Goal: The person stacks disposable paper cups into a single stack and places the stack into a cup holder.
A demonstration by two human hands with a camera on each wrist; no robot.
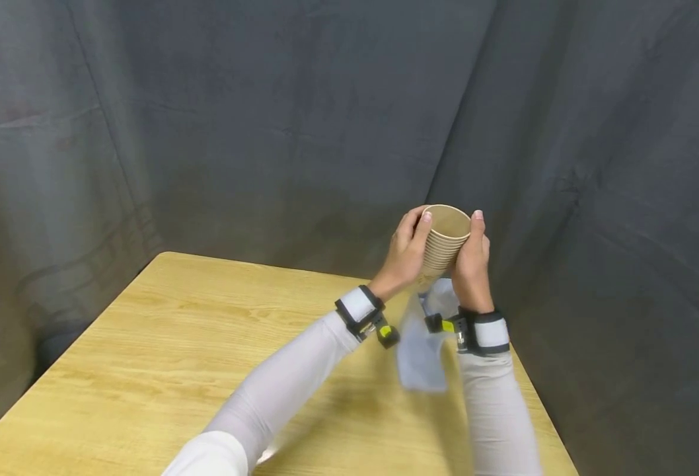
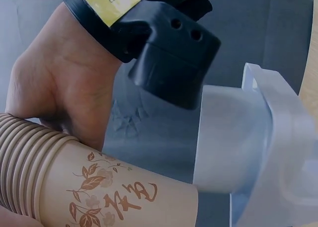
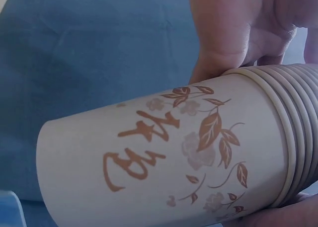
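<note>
A tall nested stack of beige paper cups (image 1: 441, 250) is held up over the far right part of the table, mouths upward and slightly tilted. My left hand (image 1: 405, 254) grips its left side near the rims, thumb up by the top rim. On the opposite side my right hand (image 1: 473, 268) grips the stack, thumb also near the top. Brown leaves and lettering show on the lowest cup (image 3: 144, 152). Below the stack stands a pale blue plastic piece (image 1: 421, 363) with a round tube-like part (image 2: 228, 142); in the left wrist view the cup's base overlaps the tube's edge.
The wood-grain table (image 1: 165, 357) extends to the left and toward me. Dark grey curtains (image 1: 302, 132) hang behind it and along its sides. A small white thing (image 1: 268, 454) shows beside my left sleeve, mostly hidden.
</note>
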